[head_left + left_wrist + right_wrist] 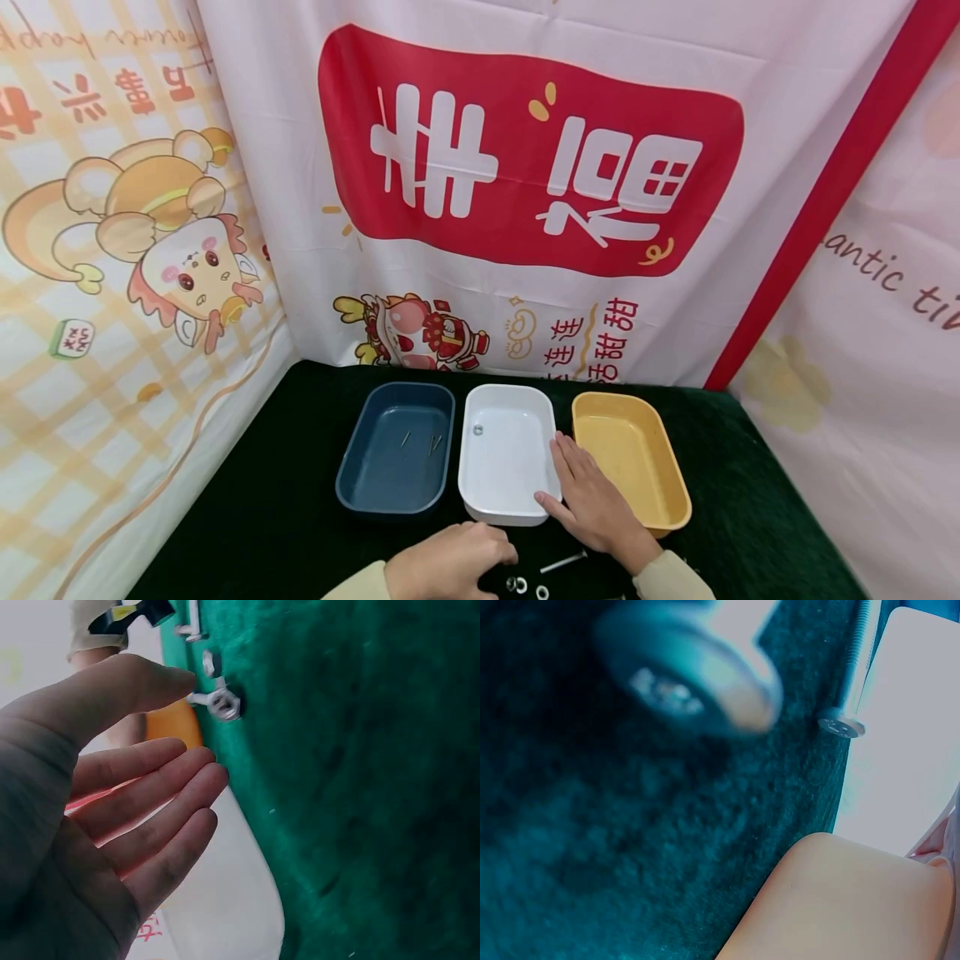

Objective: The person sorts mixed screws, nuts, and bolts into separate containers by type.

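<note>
My right hand point(592, 496) lies with extended fingers along the right rim of the white tray point(510, 510), thumb over its near right corner. Just in front of that tray is my left hand point(453, 560), its fingers loosely bent around nothing in the left wrist view. On the dark green cloth close to the left fingertips are a nut point(512, 584) and washers point(542, 592). A silver bolt point(562, 562) lies between the hands. The right wrist view shows a bolt point(842, 724) near the white tray, and a large blurred bolt head point(690, 675).
The blue tray point(386, 500) on the left contains a few thin screws point(435, 446). Inside the white tray sits one small nut point(477, 430) near the left wall. A yellow tray point(637, 467) stands at the right. Printed cloth walls point(525, 333) rise behind and beside the table.
</note>
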The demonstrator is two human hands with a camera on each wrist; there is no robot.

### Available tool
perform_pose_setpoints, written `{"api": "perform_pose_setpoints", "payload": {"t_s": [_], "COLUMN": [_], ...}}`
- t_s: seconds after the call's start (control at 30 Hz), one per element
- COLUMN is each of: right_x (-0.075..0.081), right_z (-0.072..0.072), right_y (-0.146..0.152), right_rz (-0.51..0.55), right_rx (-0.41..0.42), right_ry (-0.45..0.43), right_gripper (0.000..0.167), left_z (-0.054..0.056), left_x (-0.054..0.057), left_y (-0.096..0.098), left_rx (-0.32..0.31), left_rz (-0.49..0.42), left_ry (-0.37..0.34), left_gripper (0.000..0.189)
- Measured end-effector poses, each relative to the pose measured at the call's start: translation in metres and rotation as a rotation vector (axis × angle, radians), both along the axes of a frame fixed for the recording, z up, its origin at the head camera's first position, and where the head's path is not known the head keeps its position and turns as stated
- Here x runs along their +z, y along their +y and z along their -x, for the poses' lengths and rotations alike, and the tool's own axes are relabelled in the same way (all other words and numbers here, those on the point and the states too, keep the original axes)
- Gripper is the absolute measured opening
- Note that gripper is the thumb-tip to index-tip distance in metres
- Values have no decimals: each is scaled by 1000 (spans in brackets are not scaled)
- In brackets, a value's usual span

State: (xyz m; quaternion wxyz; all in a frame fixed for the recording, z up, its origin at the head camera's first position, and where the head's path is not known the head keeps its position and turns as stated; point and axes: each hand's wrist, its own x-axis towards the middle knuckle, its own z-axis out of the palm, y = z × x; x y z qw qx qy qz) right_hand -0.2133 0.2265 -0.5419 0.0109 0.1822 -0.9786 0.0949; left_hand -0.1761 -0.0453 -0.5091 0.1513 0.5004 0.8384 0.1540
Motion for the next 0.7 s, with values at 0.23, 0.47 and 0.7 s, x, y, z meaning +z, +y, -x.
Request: {"api": "perform_pose_setpoints", "payload": {"t_s": [0.23, 0.47, 0.7], "right_x": [1, 1, -1], "right_z": [1, 1, 2], "right_y": [-1, 0, 0], "right_rz": [-4, -7, -8], "right_rx": [-11, -11, -11], "right_ry": [-12, -12, -9], "right_gripper": [95, 95, 95], "left_z": [0, 2, 4], "left_x": [-17, -25, -30], "left_y": [4, 9, 12], "left_rx": [5, 5, 11], "left_rz": [-14, -32, -54], "left_ry": [-40, 8, 14], "left_gripper": [30, 21, 16]}}
